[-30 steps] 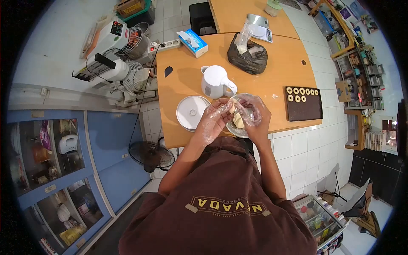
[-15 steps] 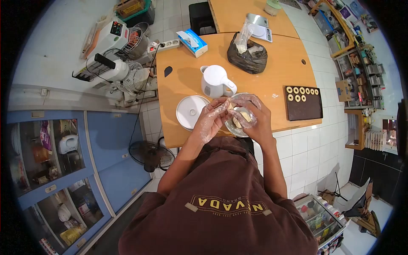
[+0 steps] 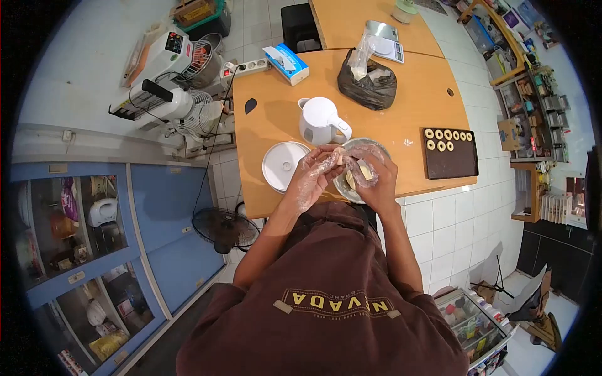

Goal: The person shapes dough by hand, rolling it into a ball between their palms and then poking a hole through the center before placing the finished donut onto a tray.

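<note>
A small pale piece of dough (image 3: pixel 339 155) is pinched between the fingertips of my two hands, above the table's near edge. My left hand (image 3: pixel 313 177), whitened with flour, closes its fingers on one side of the dough. From the other side my right hand (image 3: pixel 378 183) grips it with bent, flour-coated fingers. Below the right hand is a round bowl (image 3: pixel 342 190) holding pale dough lumps (image 3: pixel 350 181), partly covered by my fingers. A dark baking tray (image 3: pixel 451 164) at the table's right edge carries several dough rings (image 3: pixel 441 146).
The white kettle (image 3: pixel 318 119) stands just beyond my hands, with a round white lid (image 3: pixel 283 165) to the left. Further back are a black plastic bag (image 3: pixel 369 88), a kitchen scale (image 3: pixel 390 50) and a blue box (image 3: pixel 290 66). A black fan (image 3: pixel 224 229) stands on the floor at left.
My fingers have shifted slightly around the dough, and the right hand is turned a little differently. The whole view has moved slightly; the things on the table stay in place.
</note>
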A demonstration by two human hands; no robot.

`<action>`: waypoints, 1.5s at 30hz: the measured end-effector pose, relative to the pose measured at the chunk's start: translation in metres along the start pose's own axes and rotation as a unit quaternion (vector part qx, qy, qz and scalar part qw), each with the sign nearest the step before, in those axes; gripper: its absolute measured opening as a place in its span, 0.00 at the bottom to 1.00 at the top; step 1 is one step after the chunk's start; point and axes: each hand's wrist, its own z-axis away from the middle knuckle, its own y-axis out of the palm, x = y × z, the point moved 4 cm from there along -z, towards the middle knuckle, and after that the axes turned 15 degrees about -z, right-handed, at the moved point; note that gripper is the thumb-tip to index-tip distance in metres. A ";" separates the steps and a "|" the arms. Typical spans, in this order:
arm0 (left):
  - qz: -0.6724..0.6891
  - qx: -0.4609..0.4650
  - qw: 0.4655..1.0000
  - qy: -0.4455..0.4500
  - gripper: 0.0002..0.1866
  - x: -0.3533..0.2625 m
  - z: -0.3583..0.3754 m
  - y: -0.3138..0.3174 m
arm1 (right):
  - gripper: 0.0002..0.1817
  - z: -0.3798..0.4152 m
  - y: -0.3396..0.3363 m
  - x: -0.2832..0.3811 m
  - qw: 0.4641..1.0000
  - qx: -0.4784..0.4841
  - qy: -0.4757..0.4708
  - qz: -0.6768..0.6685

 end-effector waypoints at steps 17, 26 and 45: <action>-0.050 -0.014 0.999 0.002 0.12 -0.003 0.004 -0.010 | 0.20 0.000 0.002 -0.003 0.998 0.067 0.005 -0.013; -0.064 -0.020 0.998 0.008 0.14 -0.001 0.003 -0.009 | 0.18 0.006 0.004 -0.011 0.999 0.036 0.019 -0.030; -0.115 -0.014 0.978 0.173 0.29 -0.010 0.004 -0.005 | 0.13 0.050 0.040 -0.066 0.608 -0.176 0.346 -0.693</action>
